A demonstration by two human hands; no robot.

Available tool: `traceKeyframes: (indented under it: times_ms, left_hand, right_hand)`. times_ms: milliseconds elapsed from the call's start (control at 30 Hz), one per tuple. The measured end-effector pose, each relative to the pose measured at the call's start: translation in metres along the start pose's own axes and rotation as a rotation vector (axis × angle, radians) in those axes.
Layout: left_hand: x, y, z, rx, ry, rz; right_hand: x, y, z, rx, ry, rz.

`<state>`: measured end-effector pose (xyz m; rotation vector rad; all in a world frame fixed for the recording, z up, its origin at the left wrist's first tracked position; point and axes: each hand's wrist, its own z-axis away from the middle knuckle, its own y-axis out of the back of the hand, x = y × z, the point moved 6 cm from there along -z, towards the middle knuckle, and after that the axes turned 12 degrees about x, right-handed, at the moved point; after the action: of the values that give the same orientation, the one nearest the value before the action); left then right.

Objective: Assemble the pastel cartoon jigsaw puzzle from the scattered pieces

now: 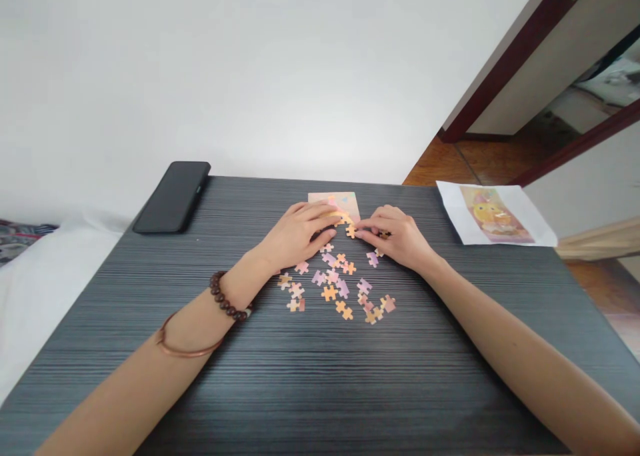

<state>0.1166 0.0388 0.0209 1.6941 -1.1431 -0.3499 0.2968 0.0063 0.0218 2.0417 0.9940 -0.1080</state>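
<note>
A partly joined jigsaw puzzle (pixel 345 203) lies toward the far side of the table, its upper rows showing pale pink and cream. My left hand (pixel 300 233) rests over its left part, fingers stretched out, covering some of it. At the lower right edge of the joined part, my right hand (pixel 397 236) pinches a yellow-orange puzzle piece (pixel 351 232) between thumb and forefinger. Whether that piece is locked in I cannot tell. Several loose pieces in orange, purple and pink, such as an orange one (pixel 329 293), are scattered nearer to me. A few are partly hidden under my right hand.
The dark wood-grain table (pixel 320 389) meets a white wall (pixel 280 76) at the back. A black phone (pixel 173 197) lies at the far left corner. On the right, a paper sheet (pixel 453 206) with a printed yellow cartoon picture overhangs the table edge.
</note>
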Motion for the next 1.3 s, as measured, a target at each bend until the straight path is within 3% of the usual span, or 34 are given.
traceKeyframes:
  times_ms: [1300]
  left_hand:
    - [0.011, 0.000, 0.001, 0.097, -0.189, -0.066]
  right_hand:
    - [-0.011, -0.002, 0.003, 0.001, 0.136, 0.170]
